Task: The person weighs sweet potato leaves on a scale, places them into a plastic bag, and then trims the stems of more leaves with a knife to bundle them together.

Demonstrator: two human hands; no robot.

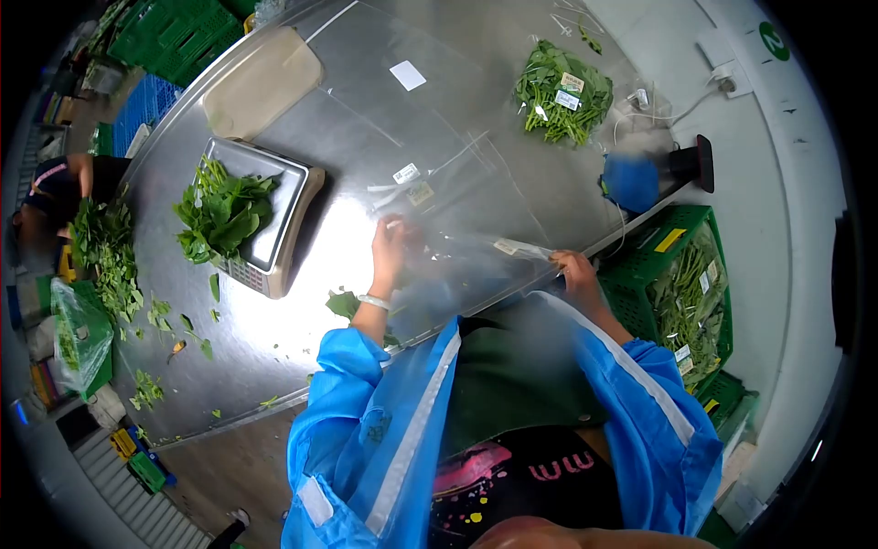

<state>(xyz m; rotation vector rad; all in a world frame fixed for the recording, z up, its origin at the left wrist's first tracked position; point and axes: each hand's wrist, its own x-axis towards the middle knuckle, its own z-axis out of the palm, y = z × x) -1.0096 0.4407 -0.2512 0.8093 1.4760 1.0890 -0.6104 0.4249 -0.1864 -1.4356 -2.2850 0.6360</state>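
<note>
A clear plastic bag (476,265) with a small label stretches between my hands over the near edge of the steel table. My right hand (574,272) is closed on its gathered right end, beside the label. My left hand (389,242) is pinched at the bag's left side, its fingertips partly blurred. Some green leaves (344,304) show beside my left wrist. Further left, a bunch of leafy greens (227,212) lies on a weighing scale (291,220). More clear bags with labels (419,192) lie flat beyond my hands.
A bagged bunch of greens (564,96) sits at the back right, near a blue round object (629,181). A green crate (677,240) of bagged greens stands at right. Loose greens (102,256) lie at the left edge, where another person (69,183) works. A beige tray (261,82) lies beyond the scale.
</note>
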